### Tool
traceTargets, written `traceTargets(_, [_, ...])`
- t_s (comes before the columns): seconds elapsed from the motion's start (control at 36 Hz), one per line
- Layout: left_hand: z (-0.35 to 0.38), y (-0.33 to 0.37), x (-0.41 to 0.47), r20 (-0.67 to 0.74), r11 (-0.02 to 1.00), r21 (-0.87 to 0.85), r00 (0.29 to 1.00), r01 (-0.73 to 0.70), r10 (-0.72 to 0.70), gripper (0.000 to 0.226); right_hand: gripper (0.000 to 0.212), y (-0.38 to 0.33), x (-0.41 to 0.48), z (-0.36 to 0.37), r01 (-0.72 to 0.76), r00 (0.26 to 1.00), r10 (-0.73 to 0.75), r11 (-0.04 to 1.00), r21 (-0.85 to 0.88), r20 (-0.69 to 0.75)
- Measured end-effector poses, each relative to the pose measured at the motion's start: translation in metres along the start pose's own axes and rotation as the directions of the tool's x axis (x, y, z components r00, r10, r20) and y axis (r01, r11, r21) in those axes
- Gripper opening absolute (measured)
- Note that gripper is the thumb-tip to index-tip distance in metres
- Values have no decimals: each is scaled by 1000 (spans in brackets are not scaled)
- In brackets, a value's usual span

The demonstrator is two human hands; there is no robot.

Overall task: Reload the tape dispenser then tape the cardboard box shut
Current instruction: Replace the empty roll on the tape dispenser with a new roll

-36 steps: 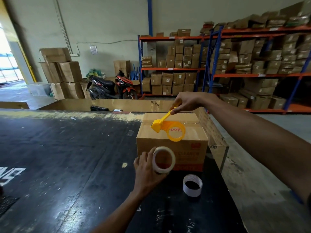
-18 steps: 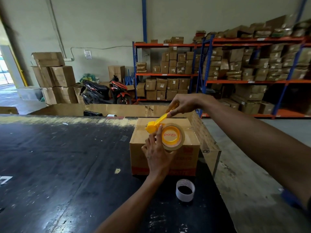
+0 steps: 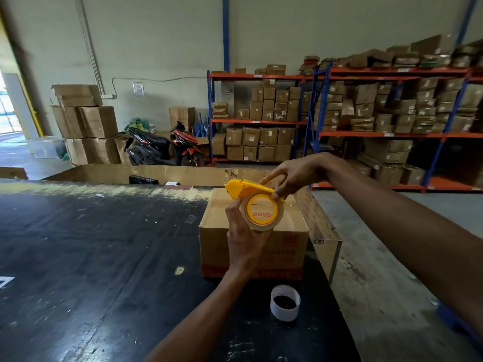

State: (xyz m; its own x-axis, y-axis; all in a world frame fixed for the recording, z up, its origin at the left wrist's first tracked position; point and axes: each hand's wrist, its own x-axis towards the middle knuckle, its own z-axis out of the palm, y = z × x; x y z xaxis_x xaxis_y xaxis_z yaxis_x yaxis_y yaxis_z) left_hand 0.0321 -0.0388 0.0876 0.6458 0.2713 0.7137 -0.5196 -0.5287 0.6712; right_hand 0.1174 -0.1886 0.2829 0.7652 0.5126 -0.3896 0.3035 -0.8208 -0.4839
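Note:
A yellow tape dispenser [image 3: 247, 189] hangs in the air above a closed cardboard box [image 3: 287, 239] on the black table. A clear tape roll [image 3: 279, 222] sits around the dispenser's round hub, which reads "Glod". My left hand [image 3: 241, 239] grips the roll's left side from below. My right hand [image 3: 292, 176] pinches the dispenser's handle from the upper right. An empty white tape core [image 3: 285, 313] stands on the table in front of the box.
The black table [image 3: 104, 257] stretches to the left, and its right edge runs just past the box. Flat cardboard [image 3: 109, 173] leans along the far edge. Beyond are stacked boxes, a parked scooter [image 3: 164, 147] and shelving racks [image 3: 366, 121] full of cartons.
My left hand lifted the tape roll from in front of the box up onto the dispenser's hub. The dispenser has tilted so that its handle lies flatter, and the view has shifted slightly.

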Motion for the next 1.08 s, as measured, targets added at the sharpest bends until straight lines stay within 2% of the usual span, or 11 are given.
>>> traceTargets(0.06, [1,1,0,5,1000,-23,1000,-10,10,94,67,-6,-1,5,-33,999,33,997,-66,-7])
traceTargets(0.11, [4,4,-2,11,999,-42,1000,-23,24,92,59,-12,0,13,-59,996,44,980,-189,-81])
traceTargets(0.19, [10,11,-2,-9,996,-65,998,-58,57,90,48,-18,9,26,-56,983,-7,941,-335,-184])
traceTargets(0.28, [12,13,0,-28,991,-122,998,-52,49,93,36,-17,20,31,12,968,-91,948,-317,-235])
traceTargets(0.36, [4,2,0,32,980,-192,998,-49,56,95,35,-17,19,27,61,970,-132,945,-321,-205])
traceTargets(0.53, [-12,-15,1,75,975,-122,978,-184,194,62,21,-10,14,24,94,968,-159,947,-306,-195])
traceTargets(0.64, [-14,-12,1,41,964,-76,966,-253,257,54,23,-12,13,23,112,964,-173,952,-285,-200])
traceTargets(0.89, [-18,-10,7,17,953,-40,954,-299,300,29,21,-9,7,21,78,975,-124,967,-242,-184])
traceTargets(1.08, [-22,-11,15,69,940,-29,938,-340,341,26,26,-5,4,23,57,979,-96,977,-206,-182])
